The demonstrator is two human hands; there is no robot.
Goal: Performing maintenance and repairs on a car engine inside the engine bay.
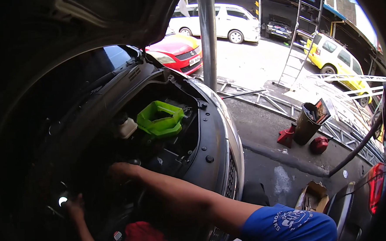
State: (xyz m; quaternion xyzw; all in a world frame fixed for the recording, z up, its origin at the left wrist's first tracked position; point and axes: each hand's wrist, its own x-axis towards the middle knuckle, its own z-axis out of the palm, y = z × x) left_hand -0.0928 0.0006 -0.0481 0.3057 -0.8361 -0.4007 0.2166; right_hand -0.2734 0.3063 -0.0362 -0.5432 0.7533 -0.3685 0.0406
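Observation:
Under the raised hood, both my arms reach into a dark engine bay [190, 157]. My left hand [75, 208] is at the lower left, its fingers curled about a small bright light [62, 200], whose body is lost in shadow. Bare below a blue sleeve, my right arm crosses from the lower right. My right hand [125, 171] is bent down into the bay, and darkness hides its fingers and anything in them. Beyond it sits a bright green plastic container [160, 118] with a cut-out top, beside a whitish reservoir [127, 127] with a dark cap.
Red cloth [144, 238] lies at the bottom edge. The hood [105, 20] hangs overhead. Right of the fender stand a metal post [208, 41], a red jack stand [286, 136], a bin [307, 123], a cardboard box [312, 197] and a ladder [300, 40]. Parked vehicles stand behind.

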